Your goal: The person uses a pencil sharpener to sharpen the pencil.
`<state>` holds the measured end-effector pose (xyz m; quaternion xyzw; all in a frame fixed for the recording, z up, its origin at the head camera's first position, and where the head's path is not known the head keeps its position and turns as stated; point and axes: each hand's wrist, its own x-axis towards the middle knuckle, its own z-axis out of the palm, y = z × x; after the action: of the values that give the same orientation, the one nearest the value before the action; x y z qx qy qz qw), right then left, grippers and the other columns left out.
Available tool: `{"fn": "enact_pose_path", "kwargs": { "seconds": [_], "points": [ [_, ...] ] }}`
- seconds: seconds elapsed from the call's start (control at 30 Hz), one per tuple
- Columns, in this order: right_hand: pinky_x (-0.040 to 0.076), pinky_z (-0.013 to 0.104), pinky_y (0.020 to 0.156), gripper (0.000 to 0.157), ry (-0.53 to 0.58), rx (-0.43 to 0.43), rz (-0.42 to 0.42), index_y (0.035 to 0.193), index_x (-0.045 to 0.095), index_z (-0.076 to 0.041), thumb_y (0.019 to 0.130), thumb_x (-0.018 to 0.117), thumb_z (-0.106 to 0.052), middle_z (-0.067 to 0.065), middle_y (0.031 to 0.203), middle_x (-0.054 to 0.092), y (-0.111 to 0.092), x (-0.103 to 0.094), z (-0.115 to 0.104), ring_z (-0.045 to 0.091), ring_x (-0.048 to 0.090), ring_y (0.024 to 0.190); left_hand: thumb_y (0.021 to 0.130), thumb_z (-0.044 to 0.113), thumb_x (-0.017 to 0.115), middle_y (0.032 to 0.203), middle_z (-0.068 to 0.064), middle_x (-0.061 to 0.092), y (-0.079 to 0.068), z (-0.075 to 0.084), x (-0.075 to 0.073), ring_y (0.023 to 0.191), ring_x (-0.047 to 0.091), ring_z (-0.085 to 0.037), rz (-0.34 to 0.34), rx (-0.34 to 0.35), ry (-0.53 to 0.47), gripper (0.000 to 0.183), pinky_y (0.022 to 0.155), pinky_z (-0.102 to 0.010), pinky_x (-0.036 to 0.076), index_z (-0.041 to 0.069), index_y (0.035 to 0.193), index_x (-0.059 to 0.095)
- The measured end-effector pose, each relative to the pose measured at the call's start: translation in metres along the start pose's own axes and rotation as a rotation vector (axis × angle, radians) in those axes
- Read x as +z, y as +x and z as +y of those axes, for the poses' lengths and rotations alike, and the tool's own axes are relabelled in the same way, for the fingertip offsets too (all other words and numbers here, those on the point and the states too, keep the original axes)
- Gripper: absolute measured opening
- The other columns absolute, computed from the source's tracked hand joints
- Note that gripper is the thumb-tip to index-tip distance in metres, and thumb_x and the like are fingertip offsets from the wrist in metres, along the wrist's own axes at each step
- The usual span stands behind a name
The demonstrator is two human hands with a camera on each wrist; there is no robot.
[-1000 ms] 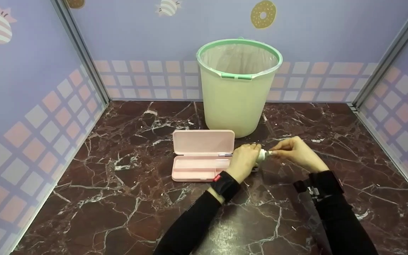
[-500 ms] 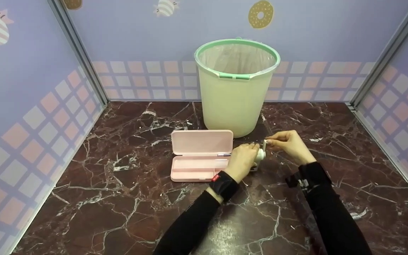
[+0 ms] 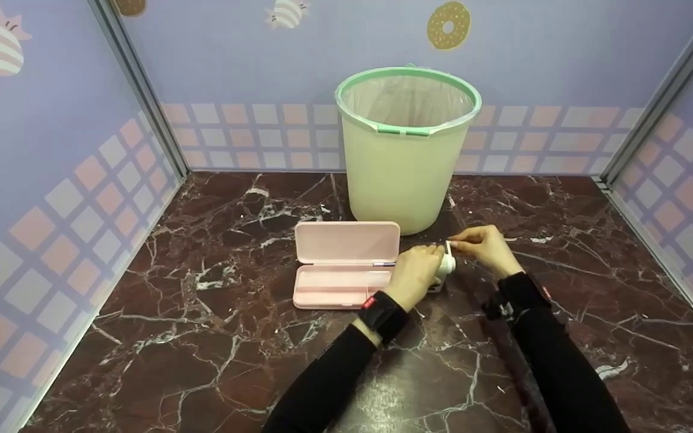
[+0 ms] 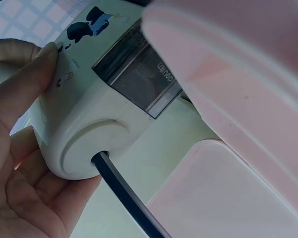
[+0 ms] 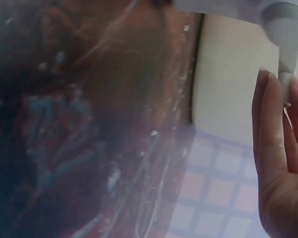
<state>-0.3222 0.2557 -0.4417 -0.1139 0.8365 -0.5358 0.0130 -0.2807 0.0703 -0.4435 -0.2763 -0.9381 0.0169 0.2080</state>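
Note:
A white hand-crank pencil sharpener (image 4: 82,116) with dark printed figures and a see-through shavings drawer (image 4: 146,77) is gripped by my left hand (image 3: 414,275), thumb on its top and fingers beneath. From the hole in its face sticks a dark pencil (image 4: 126,193). My right hand (image 3: 488,249) pinches the knob of the crank (image 5: 288,62) at the sharpener's other end; the crank points upward in the head view. Left of the sharpener lies a pink pencil case (image 3: 328,297) with its lid raised, partly covered by my left hand in the head view.
Behind the pencil case stands a tall pale-green bin (image 3: 403,177) with a green rim and a clear liner. A small slim item (image 3: 384,264) lies along the case's hinge. Patterned walls enclose the dark marbled tabletop (image 3: 214,355) on the back and both sides.
My right hand has moved up and left, swinging the crank from pointing right to pointing up. My left hand keeps its hold on the pencil sharpener in the same place.

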Motion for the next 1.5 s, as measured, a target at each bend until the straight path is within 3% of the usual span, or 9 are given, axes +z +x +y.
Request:
{"fn": "enact_pose_path", "kwargs": {
  "seconds": [0.13,0.27,0.53,0.67,0.8,1.0,1.5],
  "points": [
    [0.055,0.016,0.065,0.016,-0.137,-0.034,-0.027,0.098,0.070,0.015,0.088,0.068,0.002,0.027,0.094,0.073,-0.001,0.001,0.008,-0.002,0.063,0.070,0.075,0.040,0.081,0.118,0.006,0.072,0.001,0.001,-0.001,0.095,0.070,-0.011,-0.004,0.001,-0.009,0.052,0.078,-0.023,0.057,0.019,0.121,0.066],
    [0.050,0.016,0.060,0.010,-0.214,-0.019,-0.129,0.087,0.069,0.014,0.083,0.070,0.005,0.019,0.083,0.074,-0.005,0.001,0.015,0.002,0.059,0.064,0.076,0.041,0.080,0.120,0.005,0.071,0.001,0.001,-0.002,0.097,0.069,-0.011,-0.001,0.010,0.000,0.054,0.078,-0.023,0.057,0.019,0.122,0.065],
    [0.061,0.026,0.067,0.018,-0.043,0.081,-0.374,0.093,0.064,0.023,0.083,0.070,0.009,0.023,0.086,0.073,-0.011,-0.002,0.016,0.008,0.069,0.068,0.079,0.038,0.079,0.120,0.004,0.071,0.001,-0.001,-0.002,0.098,0.069,-0.012,-0.023,0.008,-0.020,0.052,0.081,-0.023,0.056,0.017,0.125,0.064],
    [0.062,0.031,0.069,0.016,-0.067,0.114,-0.468,0.092,0.064,0.022,0.084,0.068,0.008,0.021,0.085,0.073,-0.012,-0.005,0.010,0.010,0.071,0.067,0.078,0.036,0.080,0.119,0.004,0.072,0.001,-0.001,0.000,0.097,0.069,-0.012,-0.017,0.000,-0.027,0.051,0.080,-0.023,0.056,0.017,0.122,0.065],
    [0.061,0.028,0.065,0.015,-0.127,0.086,-0.546,0.090,0.065,0.020,0.084,0.068,0.006,0.025,0.083,0.073,-0.014,-0.009,0.003,0.008,0.070,0.064,0.075,0.039,0.080,0.116,0.004,0.073,0.000,-0.002,0.001,0.095,0.070,-0.011,-0.001,-0.001,-0.026,0.052,0.078,-0.023,0.057,0.017,0.121,0.066],
    [0.051,0.016,0.053,0.013,-0.207,-0.023,-0.587,0.085,0.070,0.014,0.084,0.072,0.001,0.029,0.079,0.072,-0.017,-0.014,-0.006,0.003,0.066,0.059,0.074,0.038,0.082,0.116,0.005,0.073,-0.001,-0.002,0.002,0.096,0.070,-0.011,0.029,0.003,-0.021,0.052,0.078,-0.023,0.057,0.018,0.120,0.067],
    [0.059,0.026,0.061,0.012,-0.177,0.002,-0.575,0.085,0.069,0.014,0.084,0.071,0.002,0.029,0.080,0.071,-0.024,-0.019,-0.018,0.012,0.070,0.064,0.073,0.037,0.082,0.115,0.004,0.073,-0.001,-0.001,0.003,0.094,0.070,-0.012,0.046,0.014,-0.028,0.050,0.077,-0.023,0.057,0.017,0.116,0.067]
  ]
}}
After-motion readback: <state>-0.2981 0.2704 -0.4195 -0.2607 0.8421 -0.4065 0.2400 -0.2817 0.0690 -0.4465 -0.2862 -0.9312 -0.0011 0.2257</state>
